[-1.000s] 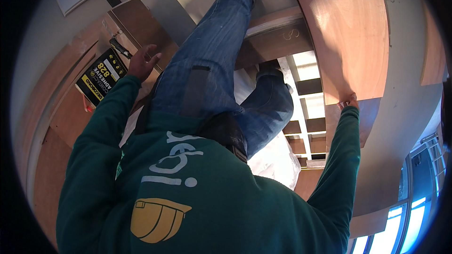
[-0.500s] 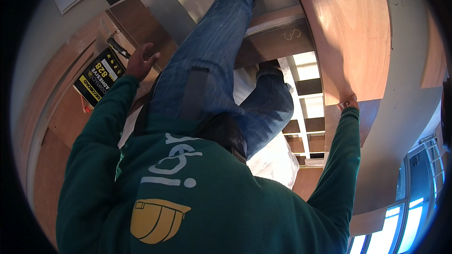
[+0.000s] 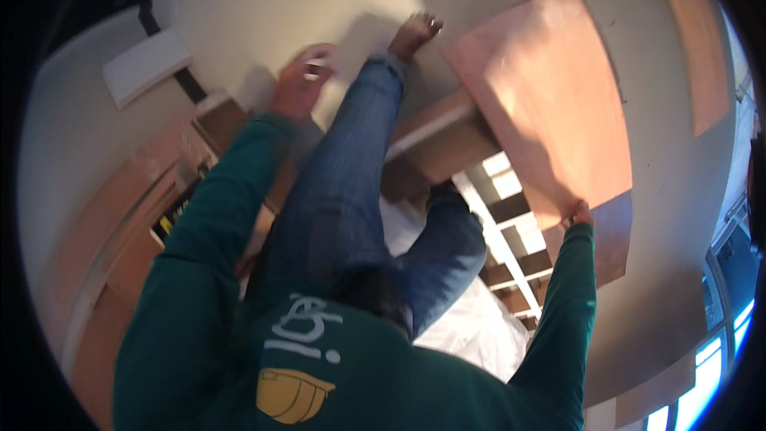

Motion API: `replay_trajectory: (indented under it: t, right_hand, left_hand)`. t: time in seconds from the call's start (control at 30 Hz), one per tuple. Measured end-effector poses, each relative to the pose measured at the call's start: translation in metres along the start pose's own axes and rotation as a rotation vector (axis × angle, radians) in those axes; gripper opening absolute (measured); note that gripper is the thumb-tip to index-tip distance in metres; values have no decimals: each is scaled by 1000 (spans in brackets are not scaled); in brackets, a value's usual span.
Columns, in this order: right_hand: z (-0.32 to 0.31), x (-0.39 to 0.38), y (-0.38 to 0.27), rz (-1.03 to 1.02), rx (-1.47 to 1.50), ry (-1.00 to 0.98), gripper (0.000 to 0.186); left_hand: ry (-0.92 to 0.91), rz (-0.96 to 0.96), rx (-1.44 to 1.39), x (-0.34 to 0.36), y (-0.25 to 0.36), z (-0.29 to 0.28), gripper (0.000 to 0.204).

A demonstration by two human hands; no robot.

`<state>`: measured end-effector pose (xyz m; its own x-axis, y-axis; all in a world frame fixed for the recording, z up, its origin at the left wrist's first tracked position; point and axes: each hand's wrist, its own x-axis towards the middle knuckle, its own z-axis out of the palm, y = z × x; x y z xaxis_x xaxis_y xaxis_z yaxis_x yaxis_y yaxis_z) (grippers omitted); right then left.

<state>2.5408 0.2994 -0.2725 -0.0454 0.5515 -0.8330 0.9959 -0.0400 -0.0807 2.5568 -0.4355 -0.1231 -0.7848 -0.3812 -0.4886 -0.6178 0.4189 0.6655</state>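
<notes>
While you're looking straight down past your green sweatshirt and jeans, this is how it sits:

left hand: your left hand (image 3: 302, 80) is up in the air over the pale floor (image 3: 239, 8), just past the corner of a small brown box (image 3: 219, 121). It's blurry, but the fingers look spread loose with nothing in them.

right hand: your right hand (image 3: 578, 214) is clamped on the lower corner of the big plywood panel (image 3: 550, 112). The fingers curl over the edge, so only the knuckles show above the green cuff.

plywood panel: it's tilted, its far end near your bare foot (image 3: 415, 32) and its near corner in your right hand. It lies over the wooden slat frame (image 3: 511, 223), which shows below it as pale and dark bars.

leg: your left leg in blue jeans (image 3: 343, 183) stretches out along the middle, the foot resting on the floor beside the panel's far corner.

other stuff: a white flat board (image 3: 148, 66) lies on the floor off to your left, wooden boards (image 3: 104, 231) run down the left side, and a yellow and black package (image 3: 171, 219) pokes out from behind your left sleeve. White sheeting (image 3: 471, 327) lies under your right knee.
</notes>
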Motion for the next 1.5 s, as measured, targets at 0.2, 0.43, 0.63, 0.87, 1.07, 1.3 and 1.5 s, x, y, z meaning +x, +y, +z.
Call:
replay_trajectory:
  t: [0.2, 0.43, 0.63, 0.87, 1.07, 1.3, 1.5]
  right_hand:
    - [-1, -18, 2, -15, -38, 104, 36]
    - [0, -29, 1, 31, 7, 155, 40]
    - [4, -34, 2, 10, 43, 189, 44]
    - [-12, 13, 50, -279, 16, 34, 29]
    - [-1, 19, 52, -310, -188, 29, 27]
    - [10, -39, 4, -86, 172, -29, 32]
    - [7, -82, -7, -109, 221, 14, 71]
  left_hand:
    - [-182, 102, -1, 70, 81, 147, 48]
    - [-72, 19, -19, 72, 77, 184, 32]
    - [-106, -90, -89, 86, 75, 182, 24]
    - [-149, 45, 201, 91, 80, 177, 25]
    - [-336, 187, 451, 98, 96, 179, 24]
    - [-450, 496, 988, 93, 114, 181, 49]
    - [-800, 912, 1095, 12, 176, 213, 73]
